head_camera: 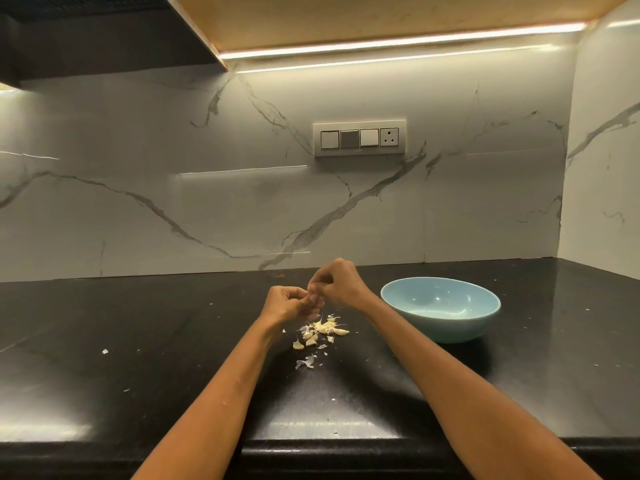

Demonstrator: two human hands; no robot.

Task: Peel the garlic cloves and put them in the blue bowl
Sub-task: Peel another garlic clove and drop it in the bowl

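Note:
A small pile of garlic cloves (pixel 323 329) and loose papery skins (pixel 306 362) lies on the black counter (pixel 138 323). Just above the pile, my left hand (pixel 289 303) and my right hand (pixel 337 282) meet, fingers curled, pinching one garlic clove (pixel 313 295) between them. The clove is mostly hidden by my fingertips. The blue bowl (pixel 485 318) stands to the right of my hands, close to my right wrist; a small pale piece lies inside it.
A marble backsplash rises behind the counter, with a switch panel (pixel 359 139) on it. A side wall closes the right end. Bits of skin are scattered over the counter. The counter's front edge (pixel 311 445) runs below my forearms.

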